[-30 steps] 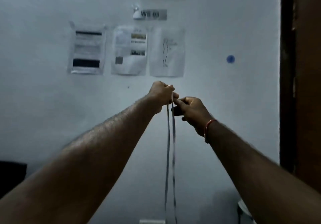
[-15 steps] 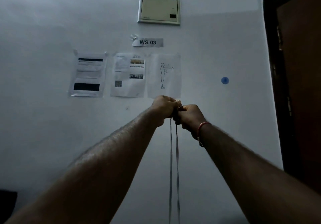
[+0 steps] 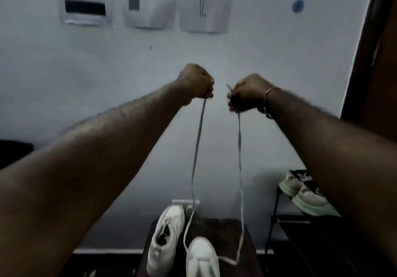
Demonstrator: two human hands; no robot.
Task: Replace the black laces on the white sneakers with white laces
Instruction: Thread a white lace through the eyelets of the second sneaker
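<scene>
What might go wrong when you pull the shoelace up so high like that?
The left hand and right hand grip the white lace ends high, and it seems threaded through the nearer sneaker. A hard tug might tip that sneaker off the small dark table or knock the other sneaker beside it. The ends might also come out uneven.

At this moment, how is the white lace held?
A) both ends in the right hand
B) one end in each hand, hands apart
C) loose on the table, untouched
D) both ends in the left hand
B: the left hand grips one strand of the lace and the right hand the other, both running down to the near sneaker.
</scene>
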